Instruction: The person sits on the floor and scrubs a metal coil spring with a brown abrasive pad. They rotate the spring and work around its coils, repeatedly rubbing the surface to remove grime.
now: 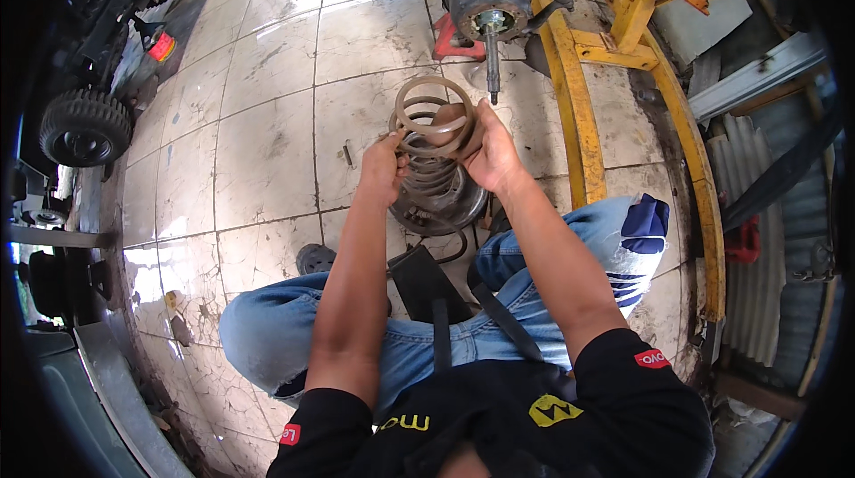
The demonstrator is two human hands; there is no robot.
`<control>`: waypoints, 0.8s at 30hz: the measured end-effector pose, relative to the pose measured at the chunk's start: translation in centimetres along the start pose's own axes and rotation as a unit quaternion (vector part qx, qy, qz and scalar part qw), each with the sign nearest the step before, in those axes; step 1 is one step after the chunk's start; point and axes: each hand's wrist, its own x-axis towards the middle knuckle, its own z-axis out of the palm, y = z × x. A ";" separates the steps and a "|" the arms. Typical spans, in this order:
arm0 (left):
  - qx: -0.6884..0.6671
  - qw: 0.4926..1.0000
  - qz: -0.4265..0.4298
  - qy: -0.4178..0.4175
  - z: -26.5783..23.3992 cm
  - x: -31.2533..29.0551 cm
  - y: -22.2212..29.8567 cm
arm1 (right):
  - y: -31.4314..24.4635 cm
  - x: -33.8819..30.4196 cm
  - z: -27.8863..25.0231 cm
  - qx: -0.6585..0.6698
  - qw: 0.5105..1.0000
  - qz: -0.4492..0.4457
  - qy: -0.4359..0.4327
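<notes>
Coil spring [434, 153] in fingers [402, 160] — bare shaft [492, 58] beyond, yellow frame [567, 100] right.

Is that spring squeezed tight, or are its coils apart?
Apart, at least up top: open gaps show in the spring, held by the left hand and right hand.

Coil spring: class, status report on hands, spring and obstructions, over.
Left hand, right hand gripping opposite sides of coil spring. Spring above dark round part. Yellow frame apart, to the right.
</notes>
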 end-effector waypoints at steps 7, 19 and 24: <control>0.089 0.996 -0.003 -0.007 -0.6 -2.5 -2.4 | -0.8 2.2 0.1 -0.069 0.995 -0.037 0.061; 0.212 0.967 0.133 0.051 -0.1 0.7 -2.5 | 0.8 -0.5 -1.1 -0.029 0.998 -0.002 0.056; 0.208 0.964 0.160 0.053 -0.3 1.6 -3.6 | 1.1 -1.5 -1.2 -0.057 0.995 0.036 0.072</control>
